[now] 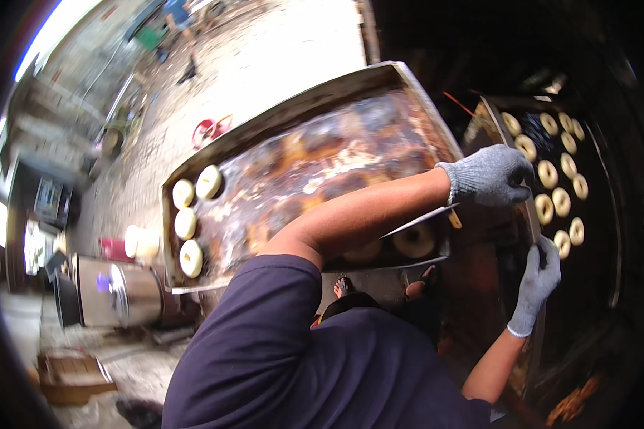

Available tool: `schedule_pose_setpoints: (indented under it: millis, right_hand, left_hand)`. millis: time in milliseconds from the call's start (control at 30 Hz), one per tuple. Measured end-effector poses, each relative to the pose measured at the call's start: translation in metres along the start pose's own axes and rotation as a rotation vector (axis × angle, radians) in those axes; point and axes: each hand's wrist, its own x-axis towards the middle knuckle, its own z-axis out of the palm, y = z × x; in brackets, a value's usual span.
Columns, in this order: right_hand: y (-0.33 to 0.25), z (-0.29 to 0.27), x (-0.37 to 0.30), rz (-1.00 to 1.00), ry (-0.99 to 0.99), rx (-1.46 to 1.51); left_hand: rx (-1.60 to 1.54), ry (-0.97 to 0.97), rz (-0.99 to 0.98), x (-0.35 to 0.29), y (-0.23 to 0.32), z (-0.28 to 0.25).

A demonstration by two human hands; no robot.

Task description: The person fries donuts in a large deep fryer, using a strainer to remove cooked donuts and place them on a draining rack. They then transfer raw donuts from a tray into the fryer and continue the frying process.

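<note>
Dough rings (540, 175), pale; thirteen counted in the dark pan (595, 222), scattered from its far edge down its left side; six visible in the metal tray (308, 154), four by its left edge, two partly hidden by its near edge; left hand (488, 176), gray-gloved, fingers curled together at the pan's left edge, grip cannot be told; right hand (535, 282), gray-gloved, nearer on that edge, fingers bent, cannot tell whether clamped; one blade (422, 221) near the tray's right edge.
</note>
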Motion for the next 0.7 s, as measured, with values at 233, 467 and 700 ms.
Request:
schedule_pose_setpoints:
  millis: [233,467,700]
  right_hand:
    - [-0.278,0.177,-0.066,-0.447,-0.952,0.215]
    - [-0.420,0.492,-0.132,-0.735,-0.988,-0.072]
    - [-0.447,0.554,-0.176,-0.463,-0.978,0.288]
  left_hand:
    - [0.604,0.543,-1.057,-0.397,0.024,-0.286]
    - [0.726,0.462,-1.877,-0.603,0.065,-0.340]
    - [0.854,0.595,-1.390,-0.604,0.053,-0.314]
